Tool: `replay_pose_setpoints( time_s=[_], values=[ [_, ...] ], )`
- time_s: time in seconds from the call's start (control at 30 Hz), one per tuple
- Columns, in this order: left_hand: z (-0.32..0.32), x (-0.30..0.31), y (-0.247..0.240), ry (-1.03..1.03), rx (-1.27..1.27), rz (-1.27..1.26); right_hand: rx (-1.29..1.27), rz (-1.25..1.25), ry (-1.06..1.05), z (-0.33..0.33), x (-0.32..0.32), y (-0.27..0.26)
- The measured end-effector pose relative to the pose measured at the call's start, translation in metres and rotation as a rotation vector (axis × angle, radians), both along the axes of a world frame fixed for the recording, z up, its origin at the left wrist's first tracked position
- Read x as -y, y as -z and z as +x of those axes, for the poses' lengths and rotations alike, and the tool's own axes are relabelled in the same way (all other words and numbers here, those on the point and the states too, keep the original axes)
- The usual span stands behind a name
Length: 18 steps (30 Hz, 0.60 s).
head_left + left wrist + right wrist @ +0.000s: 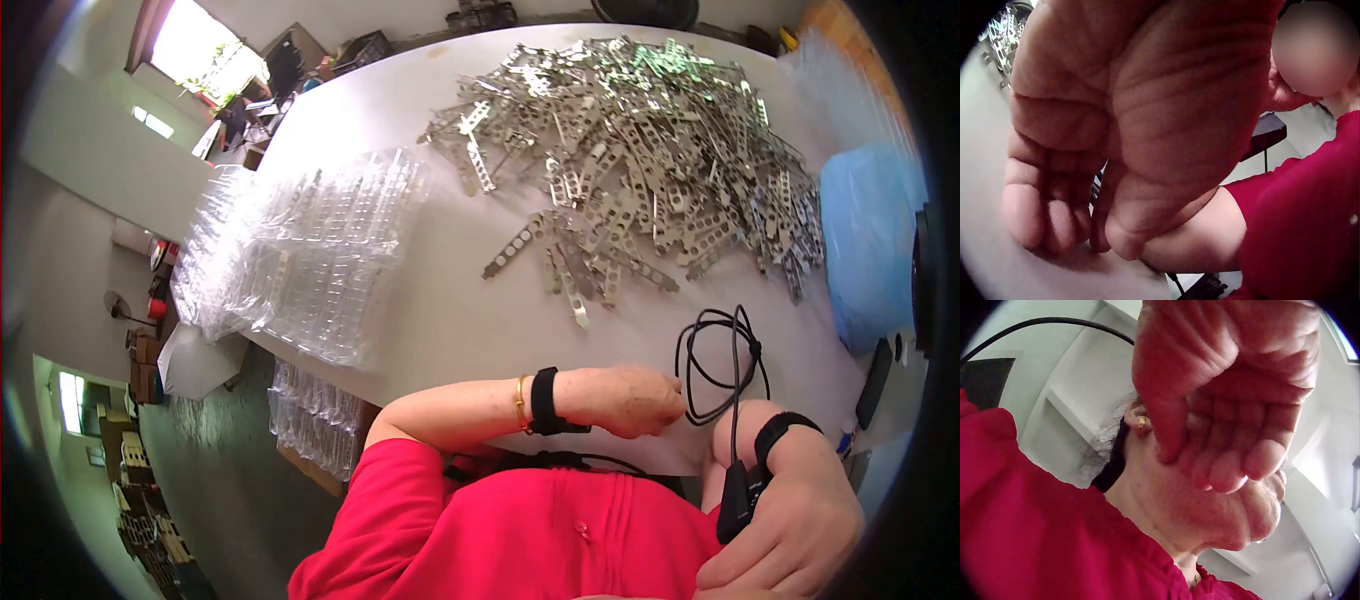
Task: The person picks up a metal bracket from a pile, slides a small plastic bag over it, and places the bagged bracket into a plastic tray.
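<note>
My left hand (625,400) is held over the near edge of the table, its fingers loosely bent. In the left wrist view the palm (1166,94) faces the camera and holds nothing. Raised close to the head is my right hand (790,535), turned back toward the body. The right wrist view shows its fingers (1229,450) loosely bent below the chin, with nothing in them. A black cable (738,350) lies looped beside the left hand and runs up to a small black device (738,500) at the right wrist. Beyond the hands, flat perforated metal strips (640,170) form a large pile.
Clear plastic trays (320,260) are stacked on the table's left side, with more trays (315,415) in a box below. A blue plastic bag (870,240) stands at the right edge. The white tabletop (470,320) shows between trays and pile.
</note>
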<state>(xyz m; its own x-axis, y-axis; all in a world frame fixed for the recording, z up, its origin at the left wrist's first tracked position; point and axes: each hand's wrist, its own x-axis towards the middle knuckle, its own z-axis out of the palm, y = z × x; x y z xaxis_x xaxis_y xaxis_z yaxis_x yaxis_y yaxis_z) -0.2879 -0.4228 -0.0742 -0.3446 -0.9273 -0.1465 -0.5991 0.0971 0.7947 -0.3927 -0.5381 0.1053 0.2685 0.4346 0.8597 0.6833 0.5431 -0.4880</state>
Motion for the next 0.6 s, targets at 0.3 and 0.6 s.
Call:
replay_pose_setpoints(
  time_s=[0.3, 0.6],
  values=[
    [0.006, 0.001, -0.003, -0.015, -0.019, -0.116, -0.033, -0.04, 0.023, -0.013, 0.008, -0.001],
    [0.108, -0.016, -0.043, -0.995, -0.039, -0.264, -1.016, -0.012, -0.033, -0.077, 0.003, -0.018]
  ],
)
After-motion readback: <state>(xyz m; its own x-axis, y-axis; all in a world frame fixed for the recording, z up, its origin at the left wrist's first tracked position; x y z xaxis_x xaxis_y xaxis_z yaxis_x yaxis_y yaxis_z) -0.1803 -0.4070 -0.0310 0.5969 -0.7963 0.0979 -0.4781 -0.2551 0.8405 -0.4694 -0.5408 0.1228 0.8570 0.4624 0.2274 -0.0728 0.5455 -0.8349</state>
